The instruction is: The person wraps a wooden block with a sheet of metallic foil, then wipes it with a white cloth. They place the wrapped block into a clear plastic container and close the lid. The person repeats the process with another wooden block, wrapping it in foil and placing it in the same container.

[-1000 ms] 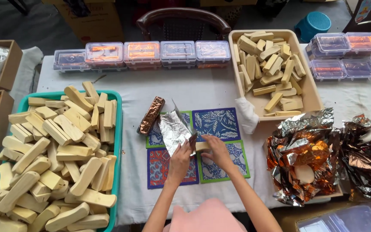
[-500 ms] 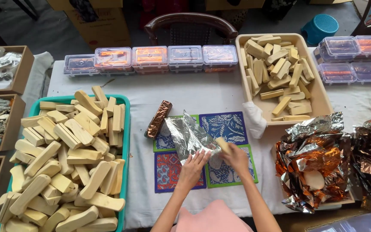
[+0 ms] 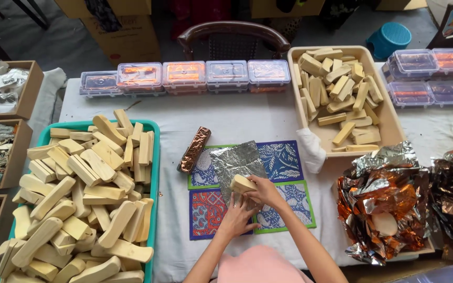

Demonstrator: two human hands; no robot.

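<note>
My right hand (image 3: 265,191) grips a pale wooden block (image 3: 241,184) and holds it on a crinkled silver foil sheet (image 3: 234,160). My left hand (image 3: 235,219) lies just below, its fingers pressing the sheet's near edge. The sheet rests on several patterned mats (image 3: 284,159) in blue, red and green. A block wrapped in copper foil (image 3: 194,150) lies at the mats' upper left.
A teal tray (image 3: 153,157) heaped with wooden blocks stands at the left. A beige tray (image 3: 389,118) with more blocks sits at the back right. Crumpled copper foil (image 3: 389,204) piles up at the right. Clear lidded boxes (image 3: 184,76) line the far edge.
My right hand has brought the wooden block down and left onto the foil. My left hand has slid to the sheet's near edge. The camera has drifted slightly.
</note>
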